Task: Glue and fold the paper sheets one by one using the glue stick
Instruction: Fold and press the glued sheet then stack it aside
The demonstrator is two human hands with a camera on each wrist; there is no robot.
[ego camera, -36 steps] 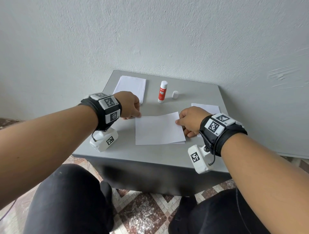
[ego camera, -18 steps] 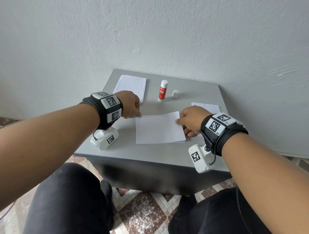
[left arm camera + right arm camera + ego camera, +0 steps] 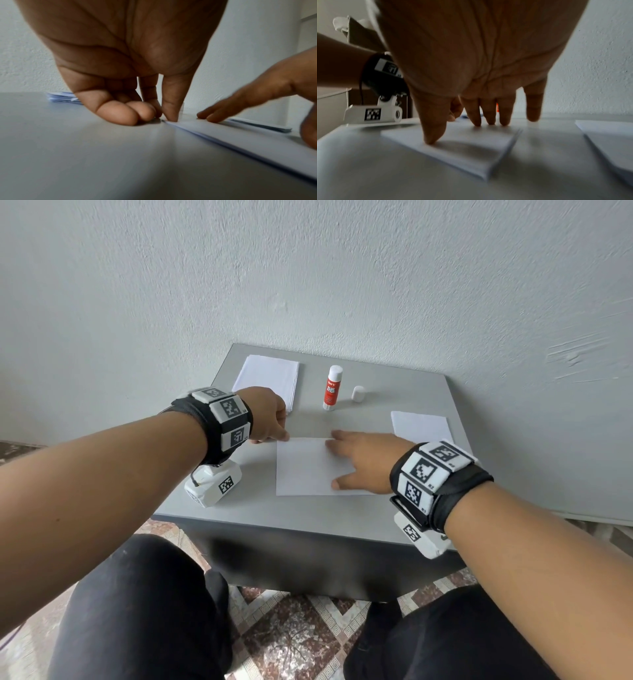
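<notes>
A folded white paper sheet (image 3: 305, 469) lies in the middle of the grey table (image 3: 342, 511). My left hand (image 3: 278, 433) has its fingers curled and holds the sheet's far left corner down, thumb tip (image 3: 171, 116) on the paper edge (image 3: 240, 136). My right hand (image 3: 346, 455) lies on the sheet with straight, spread fingers; its fingertips (image 3: 489, 120) and thumb press on the paper (image 3: 471, 155). The red and white glue stick (image 3: 332, 387) stands uncapped behind the sheet, its white cap (image 3: 358, 394) beside it.
A stack of flat white sheets (image 3: 269, 376) sits at the far left corner of the table. A pile of folded sheets (image 3: 421, 424) lies at the right, just behind my right wrist. The wall rises directly behind the table; patterned floor tiles show below.
My right hand let go of the sheet's far right corner, opened and moved left onto the paper. The left hand stayed at the far left corner.
</notes>
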